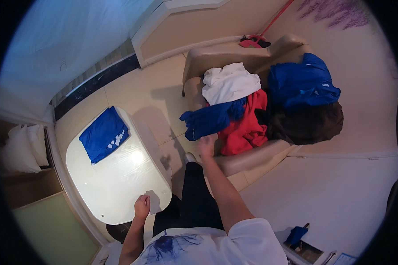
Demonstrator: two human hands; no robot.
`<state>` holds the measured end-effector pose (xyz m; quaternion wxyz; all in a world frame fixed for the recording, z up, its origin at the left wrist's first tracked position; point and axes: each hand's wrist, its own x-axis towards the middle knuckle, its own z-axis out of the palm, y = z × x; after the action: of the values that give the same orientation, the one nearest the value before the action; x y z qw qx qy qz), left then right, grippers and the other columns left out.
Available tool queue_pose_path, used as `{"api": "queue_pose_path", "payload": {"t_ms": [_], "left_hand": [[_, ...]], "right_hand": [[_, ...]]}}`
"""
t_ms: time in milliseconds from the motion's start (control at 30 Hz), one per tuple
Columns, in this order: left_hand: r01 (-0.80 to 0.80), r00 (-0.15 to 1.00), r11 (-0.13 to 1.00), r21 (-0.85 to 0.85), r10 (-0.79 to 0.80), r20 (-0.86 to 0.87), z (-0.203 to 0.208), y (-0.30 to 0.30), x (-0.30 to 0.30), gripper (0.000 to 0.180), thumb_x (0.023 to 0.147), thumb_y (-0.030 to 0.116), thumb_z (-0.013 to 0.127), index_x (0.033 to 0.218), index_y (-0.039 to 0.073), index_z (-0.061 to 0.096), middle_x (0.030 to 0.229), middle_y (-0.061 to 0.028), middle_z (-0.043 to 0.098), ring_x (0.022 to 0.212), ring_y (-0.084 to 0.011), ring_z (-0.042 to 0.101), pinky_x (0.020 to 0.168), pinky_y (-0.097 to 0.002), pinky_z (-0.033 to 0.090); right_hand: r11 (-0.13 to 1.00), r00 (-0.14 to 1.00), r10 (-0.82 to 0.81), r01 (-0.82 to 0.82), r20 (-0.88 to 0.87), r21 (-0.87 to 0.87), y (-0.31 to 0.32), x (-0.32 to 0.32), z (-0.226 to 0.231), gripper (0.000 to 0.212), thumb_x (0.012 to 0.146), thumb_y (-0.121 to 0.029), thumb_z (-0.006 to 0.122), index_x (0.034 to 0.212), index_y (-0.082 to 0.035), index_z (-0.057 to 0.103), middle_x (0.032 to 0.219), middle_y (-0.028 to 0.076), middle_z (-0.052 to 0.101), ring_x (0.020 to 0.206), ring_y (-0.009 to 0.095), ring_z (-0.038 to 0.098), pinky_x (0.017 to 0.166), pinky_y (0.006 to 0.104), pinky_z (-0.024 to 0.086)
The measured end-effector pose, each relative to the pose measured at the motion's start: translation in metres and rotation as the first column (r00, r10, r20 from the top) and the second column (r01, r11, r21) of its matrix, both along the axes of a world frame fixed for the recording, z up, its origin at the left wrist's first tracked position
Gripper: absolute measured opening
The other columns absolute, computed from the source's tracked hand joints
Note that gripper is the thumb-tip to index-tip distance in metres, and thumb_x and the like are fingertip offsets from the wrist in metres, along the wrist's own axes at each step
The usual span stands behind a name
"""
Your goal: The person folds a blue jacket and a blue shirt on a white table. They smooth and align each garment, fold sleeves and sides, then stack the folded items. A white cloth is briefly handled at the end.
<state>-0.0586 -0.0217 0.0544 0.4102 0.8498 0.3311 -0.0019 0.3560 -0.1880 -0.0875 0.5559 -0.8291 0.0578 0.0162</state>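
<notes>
My right hand (206, 145) reaches to the front of a beige sofa, at the lower edge of a crumpled blue garment (210, 121). Its fingers are blurred against the cloth, so I cannot tell whether they grip it. Beside that lies a red garment (247, 128), with a white one (232, 84) behind. My left hand (142, 206) hovers over the near edge of a white table (115, 185), fingers loosely curled with nothing visible in them. A folded blue garment (104, 134) with white marks lies flat on the table's far part.
The sofa (243, 163) also bears another blue garment (303, 81) and a dark brown cloth heap (309, 123) on its right. A red dustpan (252, 43) stands behind it. White cushions (24, 148) sit in a cabinet at left. Tiled floor runs between table and sofa.
</notes>
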Motion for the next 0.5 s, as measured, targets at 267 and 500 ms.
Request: {"api": "queue_pose_path", "payload": {"t_ms": [267,500], "left_hand": [[-0.014,0.999,0.99,-0.143,0.019,0.032,0.033,-0.022,0.153,0.011,0.09,0.009,0.061,0.097,0.003,0.067,0.092,-0.0165,0.067,0.081,-0.0344,0.066,0.07,-0.0393,0.053],[0.089,0.996,0.979,-0.181,-0.091,0.002,0.078,-0.025,0.242,0.016,0.092,0.016,0.06,0.101,0.004,0.067,0.097,-0.0175,0.066,0.088,-0.0376,0.064,0.076,-0.0415,0.053]], "right_hand": [[0.696,0.615,-0.309,0.666,-0.725,0.269,0.004,0.138,0.006,0.02,0.088,-0.021,0.069,0.08,-0.008,0.055,0.068,0.003,0.058,0.055,0.016,0.055,0.048,0.0303,0.045],[0.729,0.825,-0.129,0.455,-0.551,0.511,0.012,0.09,0.062,0.016,0.081,-0.003,0.063,0.071,-0.009,0.052,0.064,0.003,0.056,0.058,0.015,0.055,0.052,0.0277,0.043]]}}
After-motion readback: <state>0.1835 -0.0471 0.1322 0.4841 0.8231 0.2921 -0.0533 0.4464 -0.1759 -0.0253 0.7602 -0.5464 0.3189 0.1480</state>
